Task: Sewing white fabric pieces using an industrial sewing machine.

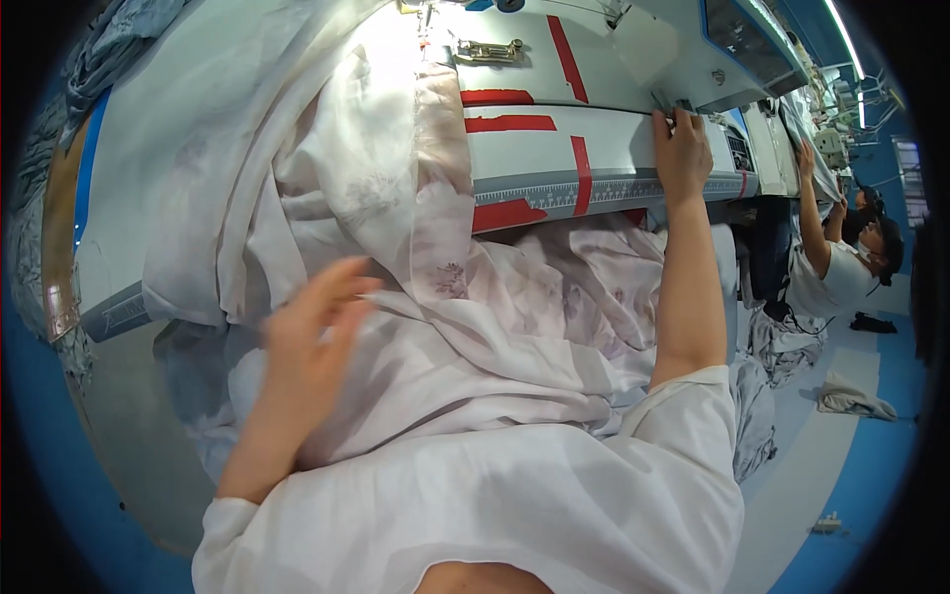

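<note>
So there's a big heap of pale floral fabric (435,213) at a sewing machine, and the layout is kinda what matters here. The fabric's flat strip has its long axis running roughly straight away from the person, from around the lit needle area (424,38) at the top, back over the front edge of the table (618,147), with loose folds bunched off to the left and piled down toward the person's front. The left hand (315,332) is way nearer to it: it's right over the folds, just left of that strip, so the strip lies ahead of it and slightly to its right. That hand is pretty blurred, but the fingers look loose and spread, not gripping anything I can make out; can't tell if it's actually touching the cloth. The right hand (683,148) is a different story, reaching well off to the right of the strip with the arm nearly straight, fingers bent in around a slim metal tool (660,101) near the machine's body. Looks like snips or tweezers to me, but the fingers hide most of it. Between that hand and the strip there's bare tabletop with red tape (582,176) on it, a ruler strip (633,188) along the front edge, and a brass-coloured fitting (490,51) just right of the needle area.
</note>
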Action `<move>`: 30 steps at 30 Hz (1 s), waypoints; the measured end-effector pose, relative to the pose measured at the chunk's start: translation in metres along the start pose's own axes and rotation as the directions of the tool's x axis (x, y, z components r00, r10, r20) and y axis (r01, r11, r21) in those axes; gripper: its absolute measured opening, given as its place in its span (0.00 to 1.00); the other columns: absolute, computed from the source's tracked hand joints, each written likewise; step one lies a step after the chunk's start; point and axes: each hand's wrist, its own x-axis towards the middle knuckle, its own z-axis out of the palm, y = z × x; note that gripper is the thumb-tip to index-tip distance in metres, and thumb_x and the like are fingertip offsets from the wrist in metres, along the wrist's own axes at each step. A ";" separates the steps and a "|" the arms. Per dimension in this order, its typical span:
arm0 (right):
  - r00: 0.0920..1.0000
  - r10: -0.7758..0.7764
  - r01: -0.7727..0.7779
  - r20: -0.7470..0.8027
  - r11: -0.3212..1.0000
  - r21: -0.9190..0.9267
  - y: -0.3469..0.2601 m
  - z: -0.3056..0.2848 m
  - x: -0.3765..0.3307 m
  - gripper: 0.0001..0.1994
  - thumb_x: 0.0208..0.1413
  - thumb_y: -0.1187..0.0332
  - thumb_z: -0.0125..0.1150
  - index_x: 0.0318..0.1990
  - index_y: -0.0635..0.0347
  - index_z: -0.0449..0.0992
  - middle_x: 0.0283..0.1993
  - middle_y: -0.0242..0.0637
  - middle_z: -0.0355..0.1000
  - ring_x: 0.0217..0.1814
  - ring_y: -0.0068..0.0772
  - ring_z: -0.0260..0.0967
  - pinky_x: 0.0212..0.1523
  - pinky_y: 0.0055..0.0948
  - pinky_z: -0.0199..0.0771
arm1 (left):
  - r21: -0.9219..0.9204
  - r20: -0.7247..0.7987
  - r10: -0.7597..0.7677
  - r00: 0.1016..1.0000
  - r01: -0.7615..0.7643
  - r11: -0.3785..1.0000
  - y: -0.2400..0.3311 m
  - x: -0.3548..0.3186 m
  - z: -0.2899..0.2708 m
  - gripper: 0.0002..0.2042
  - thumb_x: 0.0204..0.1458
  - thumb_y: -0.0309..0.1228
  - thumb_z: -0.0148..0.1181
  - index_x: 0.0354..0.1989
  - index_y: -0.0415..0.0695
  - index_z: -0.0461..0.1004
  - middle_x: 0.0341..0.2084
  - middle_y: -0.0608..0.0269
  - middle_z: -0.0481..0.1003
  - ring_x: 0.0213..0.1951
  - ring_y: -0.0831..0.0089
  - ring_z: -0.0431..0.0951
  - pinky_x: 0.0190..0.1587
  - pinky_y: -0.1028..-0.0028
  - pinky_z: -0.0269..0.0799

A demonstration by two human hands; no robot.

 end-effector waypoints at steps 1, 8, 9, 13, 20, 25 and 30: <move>0.953 -0.208 0.172 -0.222 0.970 -0.170 -0.001 -0.005 -0.002 0.17 0.57 0.54 0.53 0.41 0.60 0.74 0.36 0.41 0.72 0.40 0.45 0.71 0.42 0.38 0.68 | 0.032 0.129 -0.058 0.990 0.054 0.998 -0.003 0.008 0.013 0.12 0.54 0.26 0.51 0.46 0.37 0.70 0.32 0.53 0.77 0.33 0.68 0.78 0.37 0.75 0.71; 0.219 -0.591 -0.480 0.776 0.628 0.613 -0.137 -0.108 -0.146 0.19 0.46 0.68 0.65 0.47 0.61 0.72 0.36 0.29 0.69 0.36 0.19 0.65 0.37 0.19 0.65 | 0.210 -0.042 0.327 0.944 -0.312 0.927 -0.023 0.056 0.016 0.08 0.57 0.27 0.48 0.40 0.39 0.72 0.25 0.56 0.75 0.28 0.68 0.76 0.30 0.74 0.69; 0.239 -0.668 -0.594 0.705 0.473 0.650 -0.135 -0.106 -0.168 0.17 0.46 0.68 0.66 0.44 0.61 0.72 0.34 0.27 0.68 0.33 0.17 0.64 0.34 0.20 0.64 | 0.252 0.005 0.295 0.956 -0.287 0.924 -0.020 0.065 0.006 0.08 0.57 0.27 0.48 0.38 0.40 0.73 0.24 0.58 0.74 0.27 0.70 0.75 0.28 0.76 0.68; 0.328 -0.630 -0.713 0.704 0.325 0.622 -0.116 -0.153 -0.183 0.12 0.46 0.67 0.66 0.35 0.60 0.72 0.24 0.26 0.67 0.22 0.19 0.64 0.24 0.24 0.63 | 0.283 -0.089 0.179 0.980 -0.148 0.948 -0.037 0.089 -0.068 0.06 0.55 0.27 0.52 0.37 0.41 0.74 0.22 0.63 0.73 0.22 0.78 0.71 0.25 0.79 0.66; 0.464 -0.759 0.062 0.457 0.542 0.838 -0.103 -0.141 -0.258 0.06 0.51 0.68 0.57 0.31 0.58 0.68 0.18 0.37 0.68 0.19 0.39 0.69 0.19 0.35 0.67 | 0.321 0.085 -0.008 0.996 -0.019 0.947 0.027 0.057 0.001 0.12 0.49 0.34 0.60 0.31 0.36 0.75 0.17 0.61 0.75 0.19 0.76 0.71 0.24 0.76 0.67; 0.406 -0.865 0.179 0.293 0.390 0.903 -0.101 -0.128 -0.244 0.08 0.50 0.65 0.57 0.31 0.58 0.69 0.21 0.35 0.70 0.21 0.36 0.69 0.21 0.33 0.68 | 0.079 0.517 -0.187 0.836 0.171 0.982 -0.039 -0.002 0.073 0.10 0.51 0.32 0.59 0.34 0.37 0.76 0.19 0.65 0.75 0.20 0.83 0.69 0.19 0.80 0.62; 0.720 -0.384 -0.500 0.579 0.293 0.815 -0.132 -0.088 -0.180 0.09 0.51 0.64 0.60 0.33 0.59 0.75 0.22 0.23 0.68 0.24 0.18 0.65 0.24 0.22 0.65 | -0.006 0.717 -0.018 0.697 0.032 0.999 -0.016 -0.016 0.071 0.09 0.53 0.31 0.57 0.32 0.37 0.76 0.21 0.65 0.75 0.23 0.80 0.73 0.26 0.78 0.67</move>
